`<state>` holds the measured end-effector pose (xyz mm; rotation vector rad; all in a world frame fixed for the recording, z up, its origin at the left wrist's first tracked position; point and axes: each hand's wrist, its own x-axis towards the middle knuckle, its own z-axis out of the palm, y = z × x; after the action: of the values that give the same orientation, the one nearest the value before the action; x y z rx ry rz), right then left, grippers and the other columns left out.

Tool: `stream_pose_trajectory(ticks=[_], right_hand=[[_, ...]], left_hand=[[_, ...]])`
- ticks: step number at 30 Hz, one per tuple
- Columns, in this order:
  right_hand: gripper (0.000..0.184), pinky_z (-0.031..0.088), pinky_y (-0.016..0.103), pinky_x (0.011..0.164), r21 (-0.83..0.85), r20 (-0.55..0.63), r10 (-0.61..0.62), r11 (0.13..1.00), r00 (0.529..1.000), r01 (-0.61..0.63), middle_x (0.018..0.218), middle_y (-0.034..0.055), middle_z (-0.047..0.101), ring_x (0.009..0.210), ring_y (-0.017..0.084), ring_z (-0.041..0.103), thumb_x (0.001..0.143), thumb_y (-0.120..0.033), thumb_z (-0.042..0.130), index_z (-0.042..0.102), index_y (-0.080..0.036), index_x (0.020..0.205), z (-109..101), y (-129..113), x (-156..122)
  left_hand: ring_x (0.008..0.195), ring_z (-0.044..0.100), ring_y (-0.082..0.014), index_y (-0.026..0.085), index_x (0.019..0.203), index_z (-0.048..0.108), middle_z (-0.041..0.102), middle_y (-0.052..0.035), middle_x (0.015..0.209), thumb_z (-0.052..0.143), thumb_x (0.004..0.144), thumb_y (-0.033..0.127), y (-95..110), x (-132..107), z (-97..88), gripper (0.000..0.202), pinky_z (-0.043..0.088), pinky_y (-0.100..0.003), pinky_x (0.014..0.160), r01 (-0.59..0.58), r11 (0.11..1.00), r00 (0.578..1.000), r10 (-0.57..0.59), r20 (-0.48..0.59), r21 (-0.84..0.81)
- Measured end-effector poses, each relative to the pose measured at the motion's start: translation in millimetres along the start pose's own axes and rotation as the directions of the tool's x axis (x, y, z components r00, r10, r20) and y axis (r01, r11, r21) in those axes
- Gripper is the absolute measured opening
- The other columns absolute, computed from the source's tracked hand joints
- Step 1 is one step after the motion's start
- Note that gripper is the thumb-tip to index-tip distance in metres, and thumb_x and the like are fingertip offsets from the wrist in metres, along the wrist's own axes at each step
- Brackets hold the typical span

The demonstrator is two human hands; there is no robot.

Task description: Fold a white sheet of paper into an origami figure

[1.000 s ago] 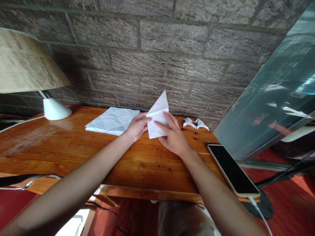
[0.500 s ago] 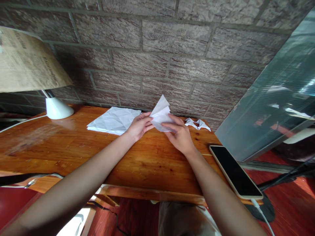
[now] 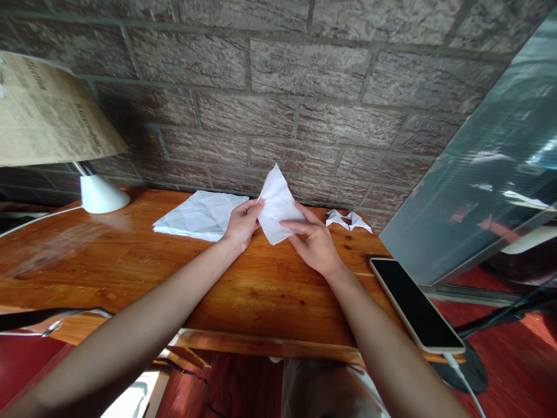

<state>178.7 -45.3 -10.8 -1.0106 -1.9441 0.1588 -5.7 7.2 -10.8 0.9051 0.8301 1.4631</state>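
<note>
A folded sheet of white paper is held up above the wooden table, its pointed tip toward the wall. My left hand pinches its left edge between thumb and fingers. On the other side my right hand grips the lower right part, with fingers over the front and the thumb underneath. Creased white paper sheets lie in a stack left of my left hand. Small folded paper pieces rest beyond my right hand, near the wall.
A lamp with a white base and a newsprint shade stands at the left. A phone with a white cable lies at the table's right edge. Behind the table rises a brick wall; a glassy panel stands at right.
The folded paper has turned, so its broad face and a lower point now show toward me. My left hand has closed its fingers more tightly at the edge.
</note>
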Motion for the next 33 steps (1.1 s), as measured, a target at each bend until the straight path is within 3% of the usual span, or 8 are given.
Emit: stream_pose_trajectory(ticks=[7,13,19,22,24,26,29,33], right_hand=[[0.03,0.047,0.04,0.112,0.054,-0.034,-0.009,0.998,0.999,0.011,0.149,0.0068,0.055,0.131,0.025,0.059,0.087,-0.017,0.062,0.078,-0.028,0.11,-2,-4,0],[0.03,0.05,0.039,0.108,0.088,0.023,-0.063,0.994,0.998,0.061,0.143,0.0072,0.061,0.125,0.022,0.064,0.09,-0.019,0.059,0.078,-0.029,0.111,-1,-10,0],[0.025,0.048,0.04,0.11,0.164,0.038,-0.02,0.986,0.999,0.013,0.142,0.0085,0.062,0.125,0.024,0.064,0.087,-0.024,0.064,0.077,-0.025,0.108,-2,-15,1],[0.025,0.045,0.043,0.113,0.265,0.015,0.086,0.96,0.996,-0.086,0.139,0.0092,0.065,0.127,0.026,0.062,0.09,-0.036,0.065,0.076,-0.024,0.109,-1,-17,3],[0.031,0.047,0.043,0.11,0.334,-0.08,0.227,0.924,0.971,-0.188,0.131,0.009,0.069,0.124,0.026,0.065,0.089,-0.042,0.066,0.074,-0.023,0.111,0,-13,4],[0.047,0.054,0.04,0.1,0.404,-0.161,0.369,0.871,0.915,-0.28,0.129,0.01,0.07,0.111,0.026,0.07,0.077,-0.045,0.077,0.069,-0.023,0.118,2,-5,6],[0.071,0.059,0.039,0.083,0.539,-0.156,0.563,0.737,0.811,-0.408,0.117,0.0108,0.075,0.09,0.024,0.073,0.064,-0.044,0.086,0.063,-0.02,0.127,2,7,9],[0.048,0.056,0.037,0.081,0.647,-0.035,0.624,0.61,0.781,-0.458,0.089,0.0066,0.078,0.081,0.022,0.072,0.063,-0.045,0.086,0.074,-0.017,0.101,1,10,10]], left_hand=[[0.074,0.067,-0.0161,0.018,0.112,0.067,0.076,-0.0011,0.087,0.091,0.053,0.033,1,-6,4.6,0.065,0.054,-0.027,0.071,-0.123,0.989,0.99,0.117,0.078,0.078],[0.072,0.067,-0.0163,0.017,0.094,0.07,0.074,-0.0017,0.079,0.084,0.066,0.042,-3,1,0.3,0.04,0.054,-0.028,0.07,-0.111,0.994,0.994,0.111,0.001,-0.002],[0.066,0.065,-0.0133,0.014,0.08,0.068,0.074,-0.0033,0.078,0.087,0.069,0.041,5,3,-1.7,0.034,0.055,-0.025,0.066,0.049,0.993,0.997,-0.056,-0.054,-0.111],[0.069,0.068,-0.0127,0.014,0.084,0.07,0.076,-0.004,0.083,0.088,0.069,0.034,10,0,0.4,0.03,0.056,-0.024,0.069,0.067,0.987,0.996,-0.075,-0.047,-0.148],[0.072,0.07,-0.0127,0.014,0.085,0.071,0.077,-0.0045,0.086,0.086,0.072,0.028,11,-2,2.7,0.024,0.057,-0.024,0.073,0.08,0.983,0.995,-0.088,-0.042,-0.168],[0.075,0.071,-0.0125,0.014,0.086,0.072,0.078,-0.0047,0.089,0.084,0.075,0.025,10,-3,5.1,0.02,0.058,-0.023,0.075,0.1,0.978,0.994,-0.107,-0.026,-0.181],[0.079,0.072,-0.013,0.015,0.089,0.072,0.078,-0.0051,0.093,0.082,0.076,0.026,8,-4,7.0,0.019,0.058,-0.024,0.078,0.129,0.976,0.992,-0.128,0.019,-0.177],[0.066,0.067,-0.0118,0.015,0.077,0.069,0.075,-0.0026,0.077,0.075,0.083,0.039,3,-1,4.1,0.026,0.053,-0.021,0.064,0.017,0.999,0.998,-0.02,-0.062,-0.042]])
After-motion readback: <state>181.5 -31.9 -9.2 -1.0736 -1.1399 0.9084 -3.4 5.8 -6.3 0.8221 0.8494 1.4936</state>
